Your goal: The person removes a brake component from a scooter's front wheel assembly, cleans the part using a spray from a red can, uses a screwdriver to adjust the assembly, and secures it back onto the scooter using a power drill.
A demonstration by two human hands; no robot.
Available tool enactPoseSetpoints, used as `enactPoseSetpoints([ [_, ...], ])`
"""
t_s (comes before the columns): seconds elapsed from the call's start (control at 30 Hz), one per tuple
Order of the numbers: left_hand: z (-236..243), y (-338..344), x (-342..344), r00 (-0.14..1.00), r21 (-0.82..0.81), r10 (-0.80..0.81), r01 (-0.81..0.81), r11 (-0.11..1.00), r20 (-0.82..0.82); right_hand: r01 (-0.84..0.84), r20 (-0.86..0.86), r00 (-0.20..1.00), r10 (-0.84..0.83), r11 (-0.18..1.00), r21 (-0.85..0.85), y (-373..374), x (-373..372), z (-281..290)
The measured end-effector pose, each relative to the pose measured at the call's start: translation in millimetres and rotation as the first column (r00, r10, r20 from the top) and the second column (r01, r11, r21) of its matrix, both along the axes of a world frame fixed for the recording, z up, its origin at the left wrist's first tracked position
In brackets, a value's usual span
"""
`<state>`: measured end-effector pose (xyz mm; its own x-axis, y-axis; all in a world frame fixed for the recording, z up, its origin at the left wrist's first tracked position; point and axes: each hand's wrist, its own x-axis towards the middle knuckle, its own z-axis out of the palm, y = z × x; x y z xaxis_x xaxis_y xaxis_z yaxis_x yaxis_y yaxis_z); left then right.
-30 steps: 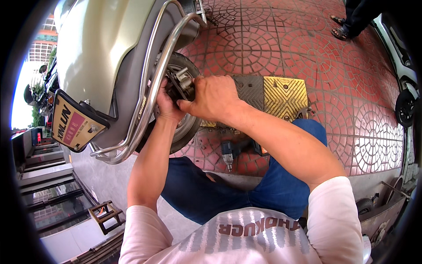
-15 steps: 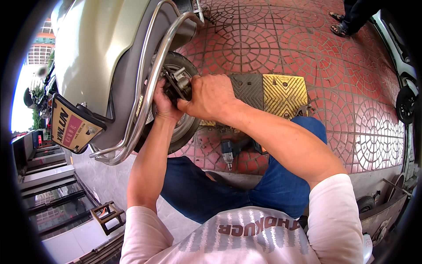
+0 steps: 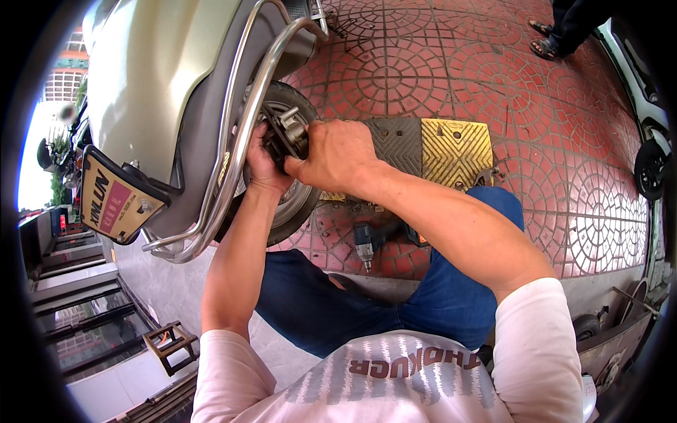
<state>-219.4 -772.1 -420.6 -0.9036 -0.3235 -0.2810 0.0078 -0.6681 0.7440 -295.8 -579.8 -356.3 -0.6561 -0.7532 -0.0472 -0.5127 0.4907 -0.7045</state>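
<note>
At the wheel [image 3: 305, 211] of a parked scooter [image 3: 151, 63], both hands work close together on a metal brake part, seemingly a caliper [image 3: 288, 123]. My left hand [image 3: 265, 163] reaches in between the chrome guard rail [image 3: 262, 84] and the wheel, its fingers bent around the dark edge of that part. From the other side, my right hand [image 3: 340, 149] is closed on it, back of the hand up and thumb pointing toward my left hand. The fingertips of the right hand are hidden, as is whatever lies beneath them.
A cordless impact wrench [image 3: 364, 247] lies on the red paving by my legs. Beyond it is a black and yellow rubber ramp [image 3: 457, 151]. A small stool frame [image 3: 171, 345] stands at lower left. Another person's sandalled feet [image 3: 546, 48] are at far right, near a white vehicle [image 3: 638, 84].
Both hands stay at the same place on the brake part, with barely any visible movement. The impact wrench and the ramp have not moved.
</note>
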Motion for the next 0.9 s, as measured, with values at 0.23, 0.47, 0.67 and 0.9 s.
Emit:
enactPoseSetpoints([
  [0.23,2.7,0.8,-0.2,1.000,0.034,-0.005,0.005,0.999,-0.013,0.034,0.048,0.998,-0.034,0.999,-0.005,-1.5,1.1,0.1],
  [0.47,8.4,5.5,-1.3,1.000,0.009,0.017,-0.018,1.000,0.011,0.058,0.047,0.997,-0.056,0.997,-0.040,-2.0,1.9,-3.7],
  [0.67,8.6,3.1,1.1,1.000,-0.031,-0.018,0.019,0.999,0.015,0.069,0.074,0.995,-0.064,0.995,-0.072,-1.5,3.3,-4.5],
  [0.9,17.3,2.0,8.8,0.987,-0.061,-0.074,0.083,0.995,0.143,0.103,0.413,0.910,-0.040,0.986,-0.132,-10.2,-20.2,-52.8],
])
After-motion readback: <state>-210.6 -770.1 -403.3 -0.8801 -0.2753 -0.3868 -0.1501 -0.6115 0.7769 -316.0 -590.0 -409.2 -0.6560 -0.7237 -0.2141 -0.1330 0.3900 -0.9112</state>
